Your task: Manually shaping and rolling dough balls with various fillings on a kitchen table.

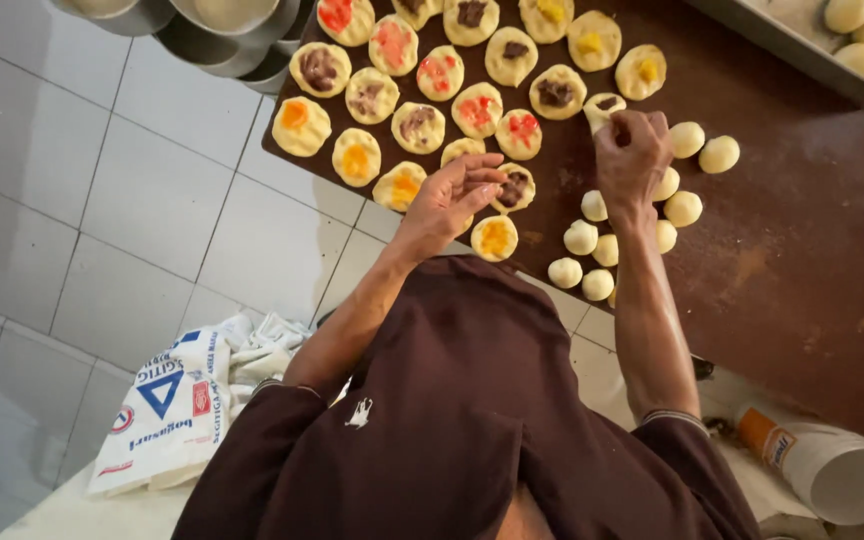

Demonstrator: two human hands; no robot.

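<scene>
Across the upper middle of the frame runs a dark brown board, and both bare hands work over it. The left hand, just left of centre, hovers with palm turned up and fingers loosely curled; nothing is clearly gripped in it, though a filled dough round with a dark centre lies right beside its fingertips. The right hand, a little right of centre, is closed in a pinch around a piece of pale dough, whose top shows above the knuckles.

Left of and above the hands, flattened dough discs lie in rows on the board, each with a dab of filling: orange, yellow, red or dark brown. One yellow-filled disc sits alone at the board's near edge, just below the left hand. Plain dough balls cluster beside and below the right wrist, and two more balls lie just right of the right hand.

At the top right corner, a metal tray holds further pale balls. Metal bowls are stacked at the top left. White tiles fill the left side, a printed white sack lies at the lower left, and a white plastic container lies on its side at the lower right.
</scene>
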